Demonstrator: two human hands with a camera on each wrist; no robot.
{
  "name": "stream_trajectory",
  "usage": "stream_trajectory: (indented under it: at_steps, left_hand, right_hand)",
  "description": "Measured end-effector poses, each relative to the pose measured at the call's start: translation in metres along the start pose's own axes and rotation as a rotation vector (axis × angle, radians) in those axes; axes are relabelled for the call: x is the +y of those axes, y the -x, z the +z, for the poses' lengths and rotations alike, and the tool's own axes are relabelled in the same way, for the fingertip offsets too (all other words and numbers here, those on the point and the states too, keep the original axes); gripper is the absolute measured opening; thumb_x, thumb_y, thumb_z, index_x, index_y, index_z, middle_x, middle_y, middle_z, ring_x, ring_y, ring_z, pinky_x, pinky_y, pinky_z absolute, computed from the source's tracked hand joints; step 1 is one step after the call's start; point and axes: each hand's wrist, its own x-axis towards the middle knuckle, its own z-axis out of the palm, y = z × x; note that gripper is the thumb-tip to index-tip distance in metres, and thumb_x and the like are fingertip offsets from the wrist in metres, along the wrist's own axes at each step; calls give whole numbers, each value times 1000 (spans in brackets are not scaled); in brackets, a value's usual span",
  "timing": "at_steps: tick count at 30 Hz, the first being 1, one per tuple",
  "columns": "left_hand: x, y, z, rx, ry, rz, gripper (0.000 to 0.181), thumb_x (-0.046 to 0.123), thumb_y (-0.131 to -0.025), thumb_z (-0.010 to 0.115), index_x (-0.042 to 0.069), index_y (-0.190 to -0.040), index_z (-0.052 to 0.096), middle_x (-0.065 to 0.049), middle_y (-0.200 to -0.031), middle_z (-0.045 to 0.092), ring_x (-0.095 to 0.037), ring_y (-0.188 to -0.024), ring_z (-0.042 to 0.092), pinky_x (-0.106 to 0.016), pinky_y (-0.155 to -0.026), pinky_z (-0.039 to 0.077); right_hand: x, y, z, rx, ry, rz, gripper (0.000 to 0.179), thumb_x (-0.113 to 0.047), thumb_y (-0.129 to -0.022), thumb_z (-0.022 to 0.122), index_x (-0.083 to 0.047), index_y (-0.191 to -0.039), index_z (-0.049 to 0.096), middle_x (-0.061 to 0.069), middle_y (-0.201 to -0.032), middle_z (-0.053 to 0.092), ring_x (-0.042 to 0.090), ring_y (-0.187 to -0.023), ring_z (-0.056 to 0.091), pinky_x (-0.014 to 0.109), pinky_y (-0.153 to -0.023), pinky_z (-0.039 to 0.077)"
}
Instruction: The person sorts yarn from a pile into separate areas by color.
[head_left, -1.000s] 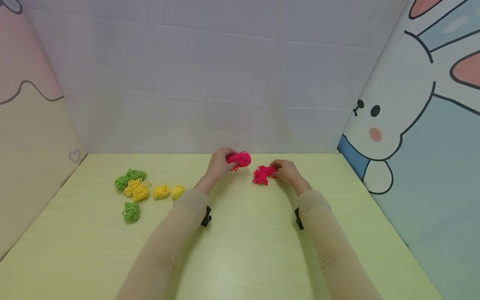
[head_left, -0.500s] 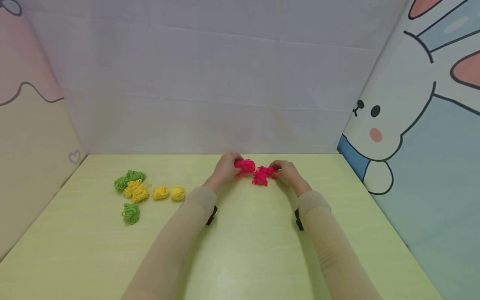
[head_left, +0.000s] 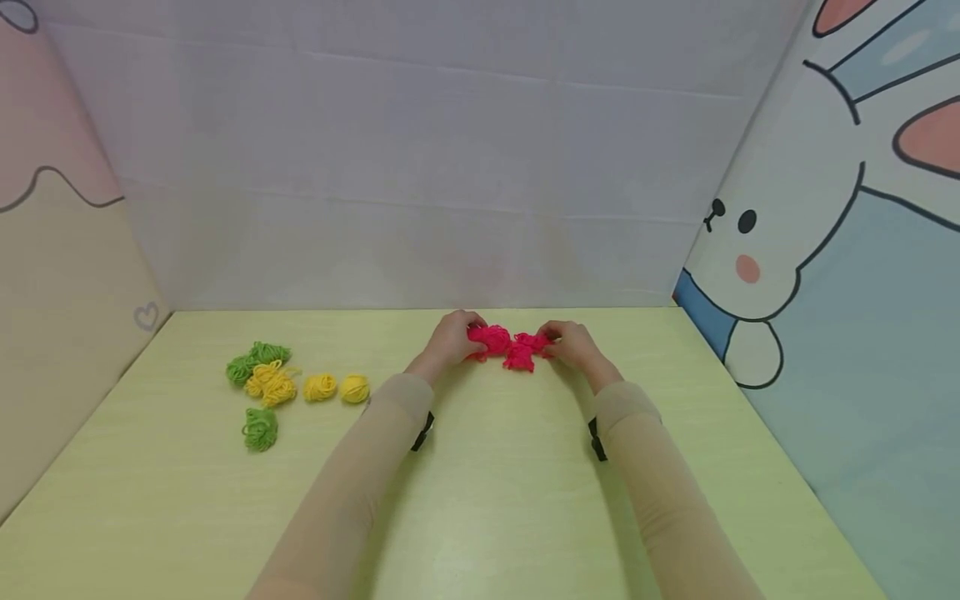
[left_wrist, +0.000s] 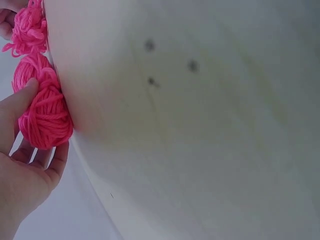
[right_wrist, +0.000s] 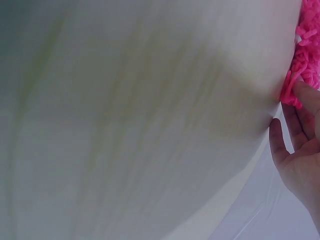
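My left hand (head_left: 448, 337) grips a wound pink yarn ball (head_left: 492, 339) at the back middle of the table. In the left wrist view, the thumb lies over this pink ball (left_wrist: 46, 117) and the fingers curl beneath it. To its right is a looser, crumpled pink yarn bundle (head_left: 519, 355), and the two touch or nearly touch. My right hand (head_left: 573, 342) pinches that bundle's right end. The right wrist view catches the bundle (right_wrist: 309, 60) only at its edge, with thumb and fingertips against its end.
Left on the pale yellow table (head_left: 480, 500) lie yellow yarn balls (head_left: 320, 387), a looser yellow bundle (head_left: 272, 383), a green bundle (head_left: 262, 354) behind it and another green bundle (head_left: 260, 429) in front. A white sheet (head_left: 420, 167) stands along the back edge.
My left hand has moved right and down with the pink yarn ball, bringing it from above the table to beside the other pink bundle. The right hand has stayed in place.
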Motion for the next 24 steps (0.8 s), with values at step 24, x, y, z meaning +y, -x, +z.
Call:
stream_trajectory:
  at_steps: [24]
  left_hand:
    - [7, 17, -31, -57, 90, 57, 62, 20, -81, 75, 12, -136, 48, -12, -137, 48, -31, -125, 43, -41, -99, 44]
  right_hand:
    - [1, -1, 0, 10, 9, 4, 15, -5, -86, 64, -7, -101, 66, 14, -109, 67, 26, -98, 60, 35, -85, 46]
